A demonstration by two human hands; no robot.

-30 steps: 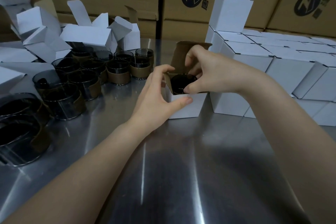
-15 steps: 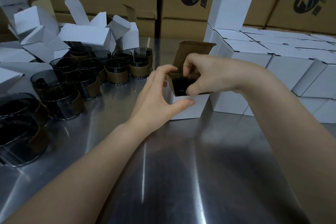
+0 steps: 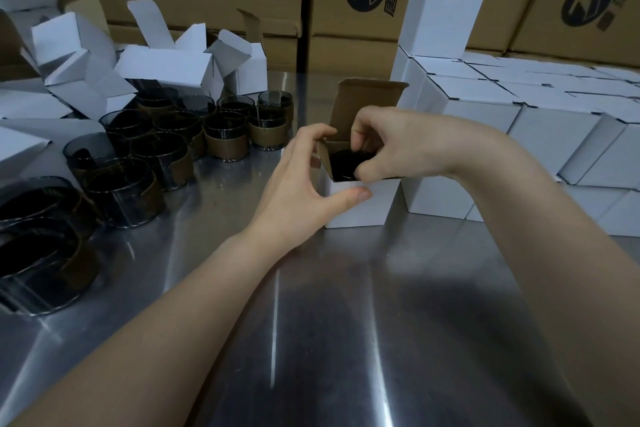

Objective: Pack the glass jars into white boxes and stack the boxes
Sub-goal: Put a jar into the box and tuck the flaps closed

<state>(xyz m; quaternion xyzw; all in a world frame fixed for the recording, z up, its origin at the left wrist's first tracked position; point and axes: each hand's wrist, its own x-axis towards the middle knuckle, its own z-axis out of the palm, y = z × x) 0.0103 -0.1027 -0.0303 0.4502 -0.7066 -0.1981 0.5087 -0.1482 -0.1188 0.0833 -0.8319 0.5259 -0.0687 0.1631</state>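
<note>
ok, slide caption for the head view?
Left hand steadies open white box; right hand holds glass jar inside it.

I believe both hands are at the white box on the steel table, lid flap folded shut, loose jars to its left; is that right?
Not quite: the head view shows the lid flap standing open. The white box, left hand, right hand, steel table and loose jars match.

Dark jar (image 3: 346, 163) set in an open white box (image 3: 360, 208), between loose jars and stacked boxes.
The box stands upright, its brown-lined lid flap raised at the back; only the jar's dark top shows inside. To the left, loose jars (image 3: 225, 135) of smoky glass with brown bands stand upright in a close cluster. Behind them lie empty boxes (image 3: 166, 71), tumbled, flaps open. To the right, closed boxes (image 3: 554, 128) are stacked in rows.
</note>
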